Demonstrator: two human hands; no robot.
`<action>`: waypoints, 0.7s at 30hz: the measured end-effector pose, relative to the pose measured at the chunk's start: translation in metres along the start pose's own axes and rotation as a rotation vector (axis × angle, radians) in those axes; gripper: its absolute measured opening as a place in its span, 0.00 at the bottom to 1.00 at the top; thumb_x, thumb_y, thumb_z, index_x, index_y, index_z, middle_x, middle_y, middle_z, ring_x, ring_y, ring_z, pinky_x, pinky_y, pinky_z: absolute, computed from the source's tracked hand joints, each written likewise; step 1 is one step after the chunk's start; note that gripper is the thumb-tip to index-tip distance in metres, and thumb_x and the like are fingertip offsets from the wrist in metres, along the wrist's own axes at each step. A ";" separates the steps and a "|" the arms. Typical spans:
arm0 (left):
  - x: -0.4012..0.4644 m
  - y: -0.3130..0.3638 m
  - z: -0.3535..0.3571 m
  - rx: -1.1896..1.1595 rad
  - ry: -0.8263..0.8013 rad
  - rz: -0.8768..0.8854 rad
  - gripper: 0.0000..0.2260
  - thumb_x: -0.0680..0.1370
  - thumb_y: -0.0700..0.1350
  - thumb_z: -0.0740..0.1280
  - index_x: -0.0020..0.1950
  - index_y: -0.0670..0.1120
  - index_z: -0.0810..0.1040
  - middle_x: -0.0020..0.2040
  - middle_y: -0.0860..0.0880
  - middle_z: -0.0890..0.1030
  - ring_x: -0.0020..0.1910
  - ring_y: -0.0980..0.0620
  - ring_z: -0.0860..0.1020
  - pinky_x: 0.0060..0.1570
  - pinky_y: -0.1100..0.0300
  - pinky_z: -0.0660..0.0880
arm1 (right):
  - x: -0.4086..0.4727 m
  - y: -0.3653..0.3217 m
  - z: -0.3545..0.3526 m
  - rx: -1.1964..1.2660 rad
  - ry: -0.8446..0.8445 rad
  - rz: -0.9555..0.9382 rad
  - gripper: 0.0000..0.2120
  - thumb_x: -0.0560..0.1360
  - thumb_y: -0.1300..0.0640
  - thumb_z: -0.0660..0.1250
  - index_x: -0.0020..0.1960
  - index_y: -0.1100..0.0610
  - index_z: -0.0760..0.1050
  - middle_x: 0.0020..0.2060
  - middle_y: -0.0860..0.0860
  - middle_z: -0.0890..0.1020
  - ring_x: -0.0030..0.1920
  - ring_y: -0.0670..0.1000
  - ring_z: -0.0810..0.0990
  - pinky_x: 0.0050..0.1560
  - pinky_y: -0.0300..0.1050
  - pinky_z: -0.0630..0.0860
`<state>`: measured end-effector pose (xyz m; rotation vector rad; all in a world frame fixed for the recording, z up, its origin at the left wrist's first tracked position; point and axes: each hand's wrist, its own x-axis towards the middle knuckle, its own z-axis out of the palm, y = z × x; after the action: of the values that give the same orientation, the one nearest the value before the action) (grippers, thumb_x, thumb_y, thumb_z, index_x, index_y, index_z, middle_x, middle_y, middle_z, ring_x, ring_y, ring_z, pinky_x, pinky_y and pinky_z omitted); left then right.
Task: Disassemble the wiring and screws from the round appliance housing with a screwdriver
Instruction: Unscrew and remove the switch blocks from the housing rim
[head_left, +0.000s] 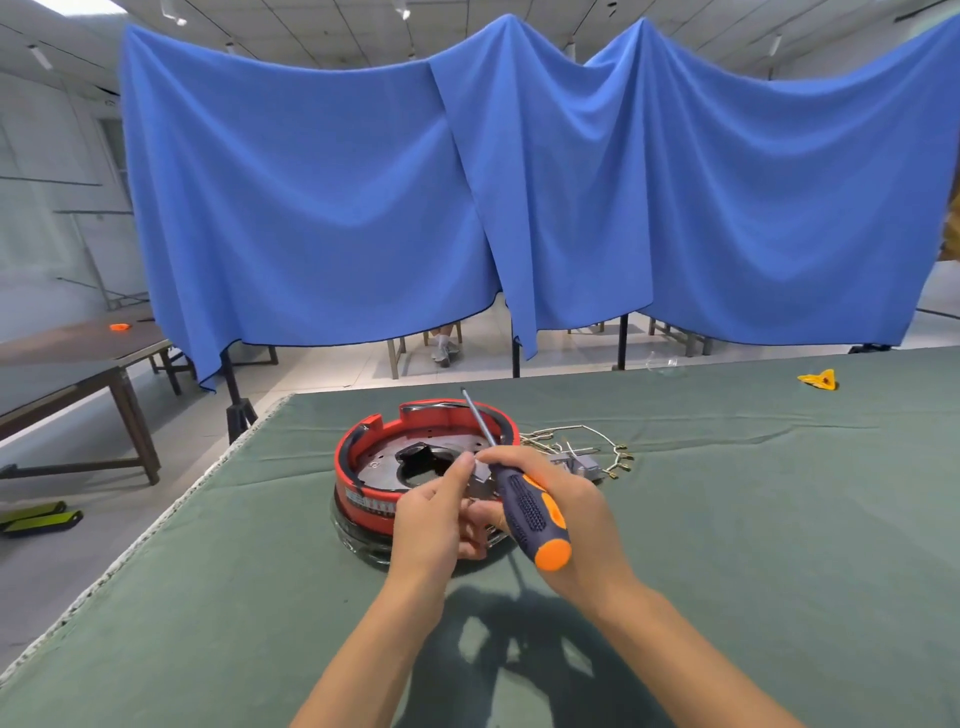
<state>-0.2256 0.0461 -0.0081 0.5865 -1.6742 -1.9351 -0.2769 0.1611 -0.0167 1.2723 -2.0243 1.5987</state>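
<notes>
The round appliance housing, red-rimmed with a dark metal plate inside, sits on the green cloth of the table. My right hand grips a screwdriver with a dark blue and orange handle; its shaft points up and away over the housing. My left hand pinches a small grey metal part just above the housing's near rim, and the fingertips of both hands meet on it. A bundle of loose wires with brass terminals lies on the cloth right of the housing.
A yellow triangular object lies at the table's far right. Blue cloth hangs behind the table. A dark wooden table stands to the left, with green-black bars on the floor.
</notes>
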 end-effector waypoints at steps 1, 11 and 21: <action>-0.001 -0.001 -0.003 0.040 -0.012 0.010 0.18 0.78 0.52 0.64 0.31 0.44 0.76 0.23 0.47 0.72 0.20 0.53 0.68 0.21 0.64 0.66 | -0.001 0.000 0.003 -0.023 0.025 -0.025 0.15 0.69 0.48 0.70 0.55 0.45 0.79 0.44 0.40 0.83 0.45 0.44 0.81 0.46 0.45 0.80; -0.005 -0.016 -0.014 0.499 0.254 0.536 0.08 0.77 0.46 0.65 0.38 0.52 0.79 0.35 0.58 0.78 0.37 0.58 0.74 0.38 0.59 0.69 | -0.002 0.030 -0.016 -0.321 0.281 0.002 0.11 0.71 0.56 0.76 0.52 0.47 0.81 0.42 0.42 0.84 0.40 0.49 0.81 0.36 0.45 0.76; 0.012 -0.039 -0.039 1.087 0.259 0.616 0.14 0.74 0.46 0.70 0.59 0.48 0.79 0.58 0.47 0.76 0.63 0.46 0.69 0.69 0.47 0.60 | -0.003 0.087 -0.039 -0.592 0.358 0.266 0.12 0.72 0.56 0.72 0.53 0.44 0.80 0.37 0.54 0.83 0.33 0.60 0.75 0.31 0.42 0.63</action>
<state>-0.2143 0.0124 -0.0525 0.5428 -2.2733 -0.4102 -0.3526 0.1982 -0.0612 0.4865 -2.2379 1.0759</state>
